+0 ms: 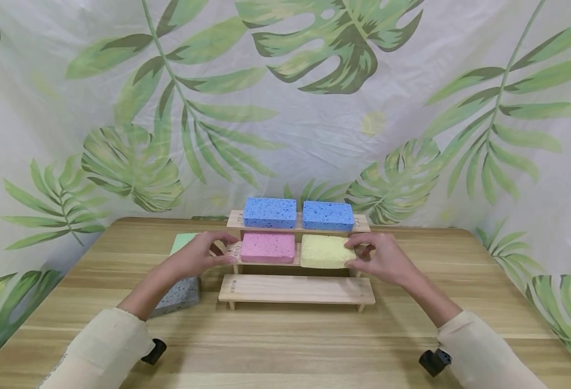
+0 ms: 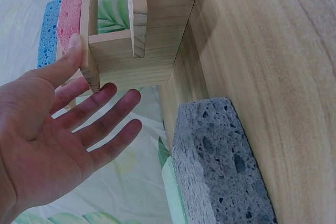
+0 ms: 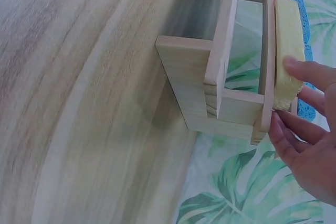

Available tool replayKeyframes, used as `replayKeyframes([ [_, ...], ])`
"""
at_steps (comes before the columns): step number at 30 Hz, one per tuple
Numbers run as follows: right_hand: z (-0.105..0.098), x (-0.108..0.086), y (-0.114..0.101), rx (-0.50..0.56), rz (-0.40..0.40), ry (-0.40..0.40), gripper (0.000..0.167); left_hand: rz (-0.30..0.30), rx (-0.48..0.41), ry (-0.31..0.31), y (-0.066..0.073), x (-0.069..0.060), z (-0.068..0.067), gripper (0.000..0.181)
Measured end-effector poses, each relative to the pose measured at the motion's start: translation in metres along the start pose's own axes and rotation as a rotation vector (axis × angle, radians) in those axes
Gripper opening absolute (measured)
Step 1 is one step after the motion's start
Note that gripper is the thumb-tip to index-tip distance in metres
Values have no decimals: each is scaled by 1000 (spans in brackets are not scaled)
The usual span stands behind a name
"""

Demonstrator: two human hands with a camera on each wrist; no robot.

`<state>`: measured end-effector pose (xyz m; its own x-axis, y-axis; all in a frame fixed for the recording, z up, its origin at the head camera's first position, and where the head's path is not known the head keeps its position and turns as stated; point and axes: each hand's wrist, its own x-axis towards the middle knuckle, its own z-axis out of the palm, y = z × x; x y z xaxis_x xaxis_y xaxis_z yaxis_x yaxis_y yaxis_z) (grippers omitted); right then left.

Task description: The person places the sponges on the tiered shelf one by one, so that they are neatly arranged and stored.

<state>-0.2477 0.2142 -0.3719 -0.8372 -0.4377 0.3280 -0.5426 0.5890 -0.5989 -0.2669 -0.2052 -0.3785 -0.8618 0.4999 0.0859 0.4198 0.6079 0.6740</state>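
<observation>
A pink sponge (image 1: 267,247) and a yellow sponge (image 1: 326,251) lie side by side on the middle tier of a wooden stepped rack (image 1: 295,289). My left hand (image 1: 199,255) is at that tier's left end; in the left wrist view the thumb of the hand (image 2: 58,124) touches the tier's edge beside the pink sponge (image 2: 72,9), its other fingers spread and nearly straight. My right hand (image 1: 382,256) pinches the yellow sponge's right end. In the right wrist view the hand (image 3: 310,129) has its thumb on the yellow sponge (image 3: 287,40), other fingers by the tier's end.
Two blue sponges (image 1: 270,212) (image 1: 327,215) rest on the top tier. Left of the rack, partly behind my left arm, are a grey sponge (image 1: 180,294) and a green sponge (image 1: 182,241) on the wooden table (image 1: 285,346). A leaf-patterned cloth (image 1: 314,124) hangs behind.
</observation>
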Motion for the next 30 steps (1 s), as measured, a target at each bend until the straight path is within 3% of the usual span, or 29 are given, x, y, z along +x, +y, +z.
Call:
replayKeyframes([
  [11, -7, -3, -2, -17, -24, -58, 30, -3, -9, -4, 1, 0, 0, 46],
  [30, -4, 4, 2, -12, 30, -34, 30, -17, -11, -9, 0, 1, -1, 46],
])
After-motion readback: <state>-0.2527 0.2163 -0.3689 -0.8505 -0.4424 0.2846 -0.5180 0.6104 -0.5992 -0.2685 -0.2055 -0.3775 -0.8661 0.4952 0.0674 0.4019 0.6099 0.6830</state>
